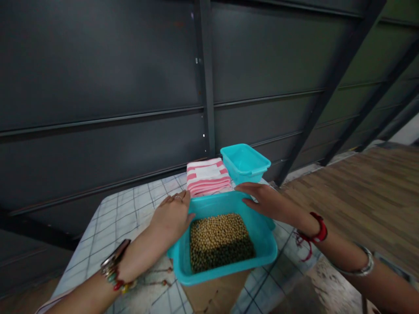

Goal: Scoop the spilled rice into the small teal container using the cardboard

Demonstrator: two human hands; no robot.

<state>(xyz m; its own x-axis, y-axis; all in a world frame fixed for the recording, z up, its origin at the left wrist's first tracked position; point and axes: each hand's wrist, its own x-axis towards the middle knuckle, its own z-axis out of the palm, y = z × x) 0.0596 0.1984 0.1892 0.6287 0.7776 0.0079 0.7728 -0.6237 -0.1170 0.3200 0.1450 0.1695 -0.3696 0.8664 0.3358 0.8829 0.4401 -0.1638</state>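
A turquoise plastic basin [266,261] stands on the table in front of me, with a layer of round tan beans [219,233] like soybeans covering much of its bottom. The near part of the beans looks dark. My left hand [173,213] is at the basin's left rim, fingers extended forward and thumb apart over the inner edge. Over the right far rim, my right hand [260,199] reaches inward with straight fingers, the thumb separate from them. Neither hand visibly holds anything; whether the palms touch the rim I cannot tell.
Behind the basin lies a folded pink-and-white striped towel [207,176]. A second, smaller turquoise basin [245,162] stands at the back right. Brown cardboard [216,292] shows under the near basin, on the checked tablecloth [121,226]. A dark panelled wall [131,78] rises behind the table.
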